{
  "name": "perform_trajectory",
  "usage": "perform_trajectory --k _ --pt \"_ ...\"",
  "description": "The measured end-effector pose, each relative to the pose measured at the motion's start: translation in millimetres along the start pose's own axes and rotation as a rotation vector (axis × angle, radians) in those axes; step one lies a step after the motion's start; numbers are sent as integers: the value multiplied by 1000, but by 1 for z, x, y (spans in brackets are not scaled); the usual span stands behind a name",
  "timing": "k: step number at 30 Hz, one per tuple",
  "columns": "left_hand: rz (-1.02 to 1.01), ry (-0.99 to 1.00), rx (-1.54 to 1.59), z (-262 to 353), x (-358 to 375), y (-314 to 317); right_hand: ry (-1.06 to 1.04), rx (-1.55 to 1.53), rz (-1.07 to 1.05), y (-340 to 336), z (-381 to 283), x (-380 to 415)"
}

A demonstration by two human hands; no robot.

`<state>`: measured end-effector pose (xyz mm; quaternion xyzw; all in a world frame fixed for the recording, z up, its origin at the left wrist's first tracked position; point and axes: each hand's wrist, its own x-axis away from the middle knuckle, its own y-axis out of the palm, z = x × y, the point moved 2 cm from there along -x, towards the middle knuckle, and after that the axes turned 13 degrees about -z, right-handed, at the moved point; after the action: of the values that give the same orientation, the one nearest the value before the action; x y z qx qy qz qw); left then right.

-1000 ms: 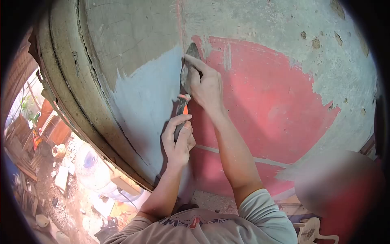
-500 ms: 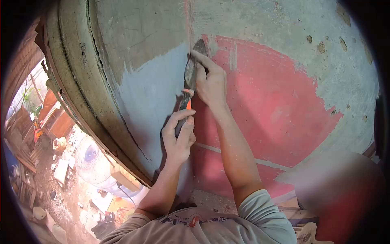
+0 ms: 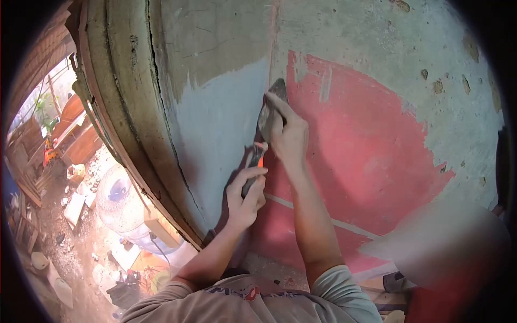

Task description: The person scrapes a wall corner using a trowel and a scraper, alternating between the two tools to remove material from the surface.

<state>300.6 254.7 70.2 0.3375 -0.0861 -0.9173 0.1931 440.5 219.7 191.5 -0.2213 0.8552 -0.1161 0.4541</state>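
Note:
My left hand is wrapped around the black and orange handle of a trowel. The trowel points up along the corner between a pale blue wall and a pink-painted wall. Higher up, my right hand grips the grey blade, with the index finger stretched along it towards the tip. The blade lies at the corner, by the left edge of the pink paint. Part of it is hidden behind my right fingers.
Bare grey plaster with small pits surrounds the pink paint. A cracked wooden frame edges the left wall. Beyond it are a clear plastic container and scattered debris. A blurred shape with red is close at lower right.
Both hands and the trowel have slid down along the corner, leaving more of the pink paint's upper left edge in sight. The whole view has shifted slightly.

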Motion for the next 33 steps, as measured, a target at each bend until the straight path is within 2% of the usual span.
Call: perform_trajectory --k 1,6,7,10,13,14,16,19,22,23,26,27,28,32,33 --pt "-5 -12 -12 -9 9 -4 92 52 -53 4 9 10" --pt "-26 56 -47 6 -8 1 -69 17 32 2 3 -9" --pt "-14 44 -5 16 -16 6 0 -52 -13 -4 -8 -16" --pt "-17 35 3 20 -20 13 -64 -45 18 -7 -8 -24" --pt "-21 -2 -4 13 -5 9 83 -138 -60 -8 -7 -5" --pt "-33 -10 -23 9 -1 8 -10 -164 1 -1 4 -1" --pt "-57 49 -38 12 -7 7 -52 -99 43 -1 6 -8" --pt "-9 33 19 39 -31 17 -179 -18 93 -10 -8 -40" --pt "-40 60 34 51 -49 29 -50 -11 -5 -29 -33 -59" --pt "-34 70 35 54 -49 34 -97 -39 15 -29 -30 -61" --pt "-34 32 28 40 -34 31 -195 9 101 -23 -15 -44" --pt "-28 17 39 29 -25 27 -49 -3 55 -20 -10 -29" --pt "-11 -11 6 21 -14 24 -92 3 90 -16 -2 -16" --pt "-83 -10 0 -12 19 0 24 -49 35 -3 16 24" --pt "-96 -2 0 -9 18 0 -2 -68 61 -1 18 23"
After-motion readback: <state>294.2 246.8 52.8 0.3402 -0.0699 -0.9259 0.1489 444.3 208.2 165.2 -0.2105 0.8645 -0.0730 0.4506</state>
